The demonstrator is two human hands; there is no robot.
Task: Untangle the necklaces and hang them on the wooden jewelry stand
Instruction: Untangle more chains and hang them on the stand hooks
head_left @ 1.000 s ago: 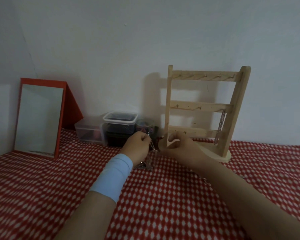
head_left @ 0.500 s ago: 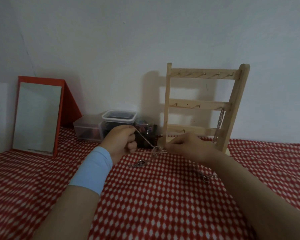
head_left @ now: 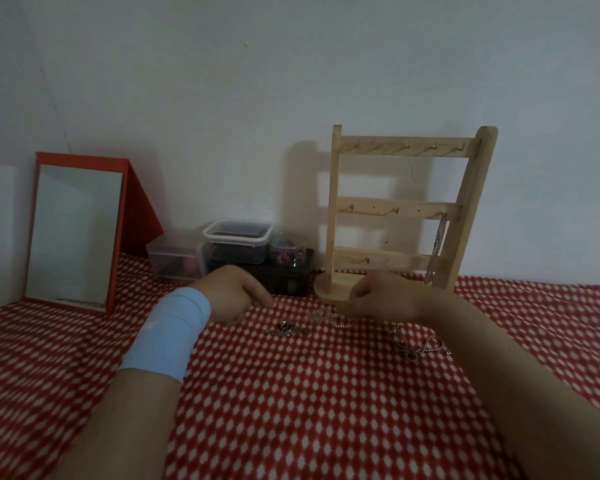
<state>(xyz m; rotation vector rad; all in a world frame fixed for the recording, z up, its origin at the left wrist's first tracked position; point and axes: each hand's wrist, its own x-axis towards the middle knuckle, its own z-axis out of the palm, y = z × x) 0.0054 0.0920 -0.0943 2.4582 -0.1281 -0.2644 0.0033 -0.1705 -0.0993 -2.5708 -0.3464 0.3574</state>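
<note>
On a table (head_left: 291, 410) covered in red-and-white cloth, a tangled necklace (head_left: 317, 317) lies between the two hands. The right hand (head_left: 385, 299), fingers curled, pinches the tangle's right end just above the cloth. The left hand (head_left: 236, 292), above a pale blue wristband (head_left: 168, 332), rests just left of the tangle; blur hides whether it grips anything. Just behind the right hand stands the wooden jewelry stand (head_left: 371, 207), one chain (head_left: 437, 251) hanging from its middle rail
</note>
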